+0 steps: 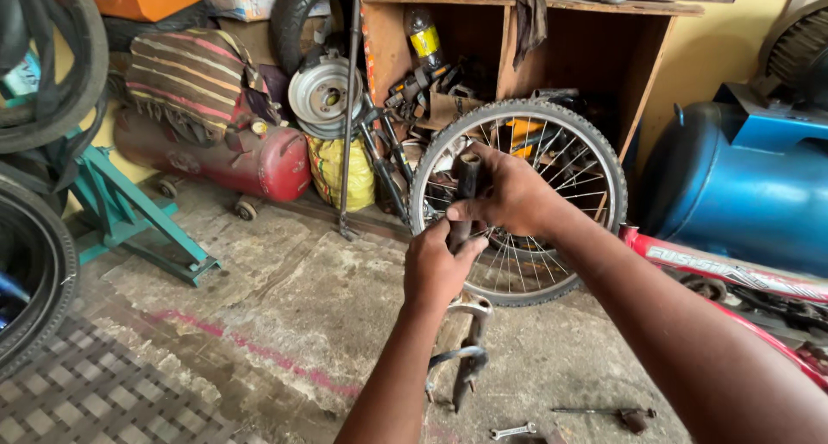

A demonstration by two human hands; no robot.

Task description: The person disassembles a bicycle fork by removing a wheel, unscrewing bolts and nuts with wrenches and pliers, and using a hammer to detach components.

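We hold the bicycle fork (463, 237) upright: left hand (435, 267) fingers wrapped round its tube, right hand (509, 194) fingers pinching it just above. Beyond our fingers leans a spoked wheel (565, 164); a wrench (512, 430) lies below.

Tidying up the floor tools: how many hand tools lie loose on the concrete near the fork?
2: a small wrench below the fork, and a dark-handled tool right of it. Others may be hidden.
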